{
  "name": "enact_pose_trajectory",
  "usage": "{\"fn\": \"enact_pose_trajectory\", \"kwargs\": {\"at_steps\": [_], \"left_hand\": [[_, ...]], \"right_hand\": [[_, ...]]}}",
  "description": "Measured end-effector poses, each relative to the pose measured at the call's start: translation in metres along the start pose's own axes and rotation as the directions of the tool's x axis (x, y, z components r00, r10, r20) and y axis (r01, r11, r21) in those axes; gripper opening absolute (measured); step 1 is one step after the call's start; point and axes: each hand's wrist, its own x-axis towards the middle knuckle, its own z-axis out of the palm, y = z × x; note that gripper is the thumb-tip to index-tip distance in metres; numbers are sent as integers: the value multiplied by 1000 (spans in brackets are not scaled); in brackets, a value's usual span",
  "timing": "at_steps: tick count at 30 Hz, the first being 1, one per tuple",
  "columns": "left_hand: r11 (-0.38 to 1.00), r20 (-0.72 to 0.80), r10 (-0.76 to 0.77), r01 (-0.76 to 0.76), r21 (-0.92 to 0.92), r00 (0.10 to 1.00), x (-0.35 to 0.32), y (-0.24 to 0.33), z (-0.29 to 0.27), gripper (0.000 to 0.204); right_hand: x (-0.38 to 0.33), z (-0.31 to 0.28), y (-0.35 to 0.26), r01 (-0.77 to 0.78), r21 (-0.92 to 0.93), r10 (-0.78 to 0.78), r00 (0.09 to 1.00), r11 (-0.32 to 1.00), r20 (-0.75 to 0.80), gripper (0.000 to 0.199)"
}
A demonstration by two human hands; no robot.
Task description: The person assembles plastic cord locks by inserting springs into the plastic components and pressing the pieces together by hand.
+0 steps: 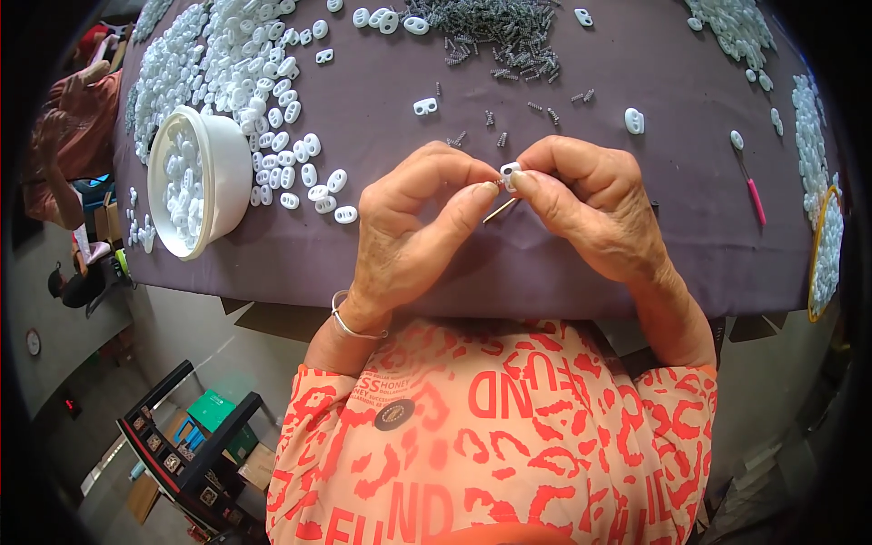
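In front of my chest, both hands meet over the purple-grey tabletop (409, 263). My right hand (595, 204) is closed, pinching a small white two-hole cord lock (510, 173) between thumb and forefinger. Close against it, my left hand (413, 213) pinches what looks like a tiny spring (499, 183), mostly hidden by the fingertips. A thin metal pin (500, 212) slants out below the fingertips; I cannot tell which hand holds it. Just beyond my hands lie a few loose dark springs (502, 140) and a single white cord lock piece (425, 106).
A white tub (231, 182) of white pieces stands at the left, beside a large heap of similar pieces (241, 64). A pile of springs (500, 27) lies at the far side. On the right are a pink-handled tool (756, 202) and a yellow-rimmed container (815, 263). People sit at far left.
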Motion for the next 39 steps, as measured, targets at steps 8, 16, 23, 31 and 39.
{"fn": "enact_pose_trajectory", "kwargs": {"at_steps": [8, 16, 23, 31, 39], "left_hand": [[986, -76, 81, -68, 155, 994, 2, -2, 1, 9], [966, -21, 89, -81, 244, 996, 2, 6, 1, 18], [971, -42, 55, -43, 235, 998, 1, 7, 3, 18], [991, -37, 2, 3, 130, 999, 3, 3, 5, 12], [993, -20, 22, -19, 116, 1000, 3, 5, 5, 11]], "right_hand": [[2, 2, 2, -65, 110, 64, 998, 992, 14, 12], [0, 0, 1, -78, 143, 84, 996, 987, -37, 13], [1, -1, -3, -275, 443, 292, 956, 853, 32, 13], [-2, 3, -4, -248, 346, 267, 964, 905, -8, 13], [-5, -1, -6, -169, 187, 175, 984, 968, -19, 13]]}}
